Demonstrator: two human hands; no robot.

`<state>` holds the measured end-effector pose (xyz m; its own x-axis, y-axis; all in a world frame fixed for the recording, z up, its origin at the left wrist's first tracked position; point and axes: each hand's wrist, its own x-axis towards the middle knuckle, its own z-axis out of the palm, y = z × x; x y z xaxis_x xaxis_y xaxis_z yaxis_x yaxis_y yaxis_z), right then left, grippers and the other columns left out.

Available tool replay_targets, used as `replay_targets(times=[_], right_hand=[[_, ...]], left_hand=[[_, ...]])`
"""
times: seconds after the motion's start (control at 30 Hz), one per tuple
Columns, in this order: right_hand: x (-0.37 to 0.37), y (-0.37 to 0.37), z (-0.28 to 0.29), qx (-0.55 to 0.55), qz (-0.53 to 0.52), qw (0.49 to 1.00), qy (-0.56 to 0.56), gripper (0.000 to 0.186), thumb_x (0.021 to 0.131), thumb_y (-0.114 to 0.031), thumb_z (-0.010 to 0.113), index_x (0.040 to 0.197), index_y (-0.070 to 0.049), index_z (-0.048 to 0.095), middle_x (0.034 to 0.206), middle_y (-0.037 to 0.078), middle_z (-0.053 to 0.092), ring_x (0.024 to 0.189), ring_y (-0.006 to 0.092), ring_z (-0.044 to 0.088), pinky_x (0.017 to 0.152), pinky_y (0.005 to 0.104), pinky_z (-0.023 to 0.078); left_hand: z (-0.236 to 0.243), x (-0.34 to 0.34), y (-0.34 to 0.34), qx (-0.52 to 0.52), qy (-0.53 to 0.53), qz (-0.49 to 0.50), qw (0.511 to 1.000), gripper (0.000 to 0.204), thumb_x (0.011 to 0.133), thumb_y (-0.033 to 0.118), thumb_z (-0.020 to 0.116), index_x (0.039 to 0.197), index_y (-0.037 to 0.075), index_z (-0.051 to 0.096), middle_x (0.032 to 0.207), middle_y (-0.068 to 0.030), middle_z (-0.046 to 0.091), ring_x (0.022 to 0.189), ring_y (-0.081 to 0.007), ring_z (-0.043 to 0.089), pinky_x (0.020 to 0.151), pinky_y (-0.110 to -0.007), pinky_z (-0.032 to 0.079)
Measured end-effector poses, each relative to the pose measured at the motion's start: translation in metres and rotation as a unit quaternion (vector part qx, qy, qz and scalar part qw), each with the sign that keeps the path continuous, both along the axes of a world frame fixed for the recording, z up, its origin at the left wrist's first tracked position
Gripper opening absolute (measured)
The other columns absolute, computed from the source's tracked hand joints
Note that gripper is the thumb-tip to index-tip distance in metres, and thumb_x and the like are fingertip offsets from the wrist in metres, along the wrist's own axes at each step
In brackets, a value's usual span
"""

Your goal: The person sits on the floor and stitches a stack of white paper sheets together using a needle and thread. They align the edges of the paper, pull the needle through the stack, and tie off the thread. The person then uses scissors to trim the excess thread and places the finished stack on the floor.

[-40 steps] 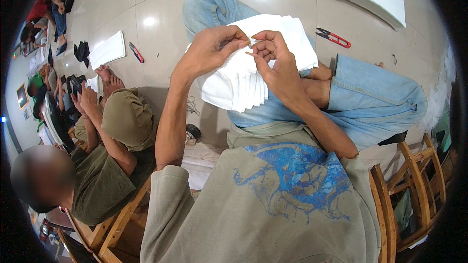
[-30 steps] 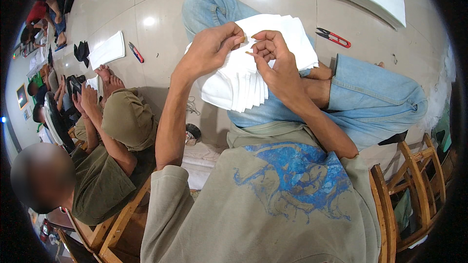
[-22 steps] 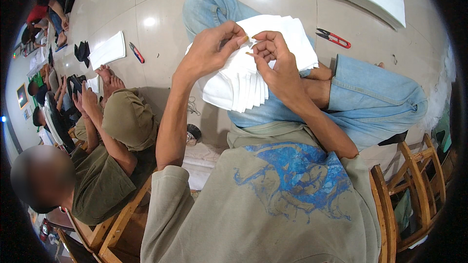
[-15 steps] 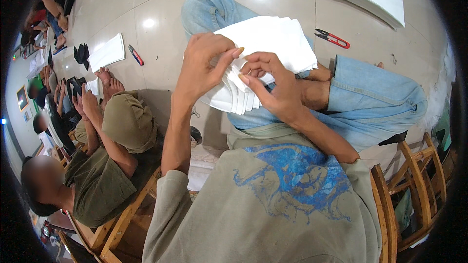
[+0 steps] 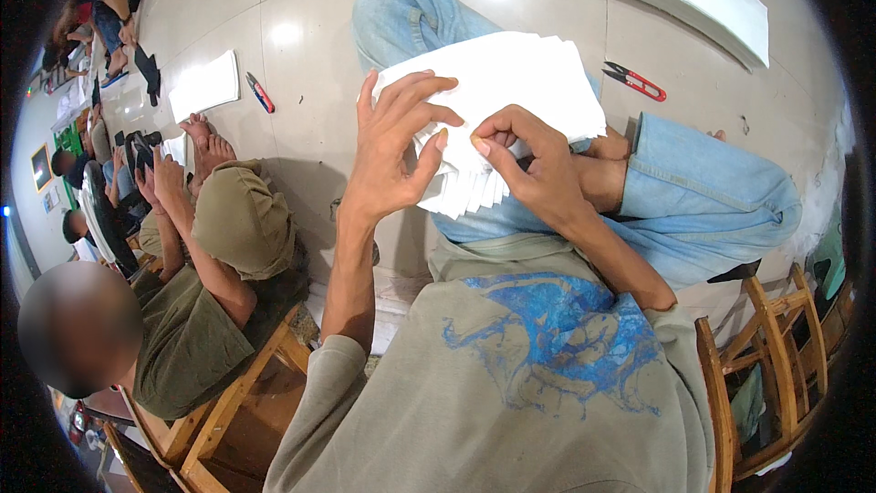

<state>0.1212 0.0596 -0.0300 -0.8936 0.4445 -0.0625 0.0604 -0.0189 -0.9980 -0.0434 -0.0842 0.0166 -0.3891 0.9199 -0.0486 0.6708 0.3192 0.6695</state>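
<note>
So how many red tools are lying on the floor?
2: one red tool right of the lap's white pile, a second tool left of the jeans, beside another pile. More may be hidden.

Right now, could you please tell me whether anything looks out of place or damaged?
No damage stands out. The white stack looks slightly askew, perhaps deliberately: it fans out in steps near the right hand instead of lining up squarely.
</note>
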Motion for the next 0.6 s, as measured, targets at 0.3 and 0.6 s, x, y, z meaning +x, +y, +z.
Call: replay_targets(times=[0.3,0.6], right_hand=[[0.002,0.008,0.002,0.176,-0.05,0.983,-0.005,0.012,0.092,-0.009,0.069,0.103,-0.003,0.07,0.115,0.014,0.067,0.111,0.0283,0.06,0.097,0.0413,0.046],[0.013,0.061,-0.034,0.125,-0.108,0.959,-0.23,0.07,0.096,-0.039,0.071,0.142,0.01,0.051,0.138,0.033,0.057,0.125,0.0443,0.058,0.107,0.049,0.046]], left_hand=[[-0.033,0.002,-0.016,0.191,-0.062,0.08,0.976,0.04,0.092,0.037,0.053,0.064,0.009,0.054,0.114,-0.0165,0.073,0.123,-0.0333,0.058,0.113,-0.054,0.027],[-0.007,0.018,-0.022,0.13,-0.069,0.169,0.975,0.053,0.096,0.047,0.052,0.061,0.007,0.05,0.131,-0.0255,0.066,0.14,-0.0415,0.045,0.123,-0.061,0.014]])
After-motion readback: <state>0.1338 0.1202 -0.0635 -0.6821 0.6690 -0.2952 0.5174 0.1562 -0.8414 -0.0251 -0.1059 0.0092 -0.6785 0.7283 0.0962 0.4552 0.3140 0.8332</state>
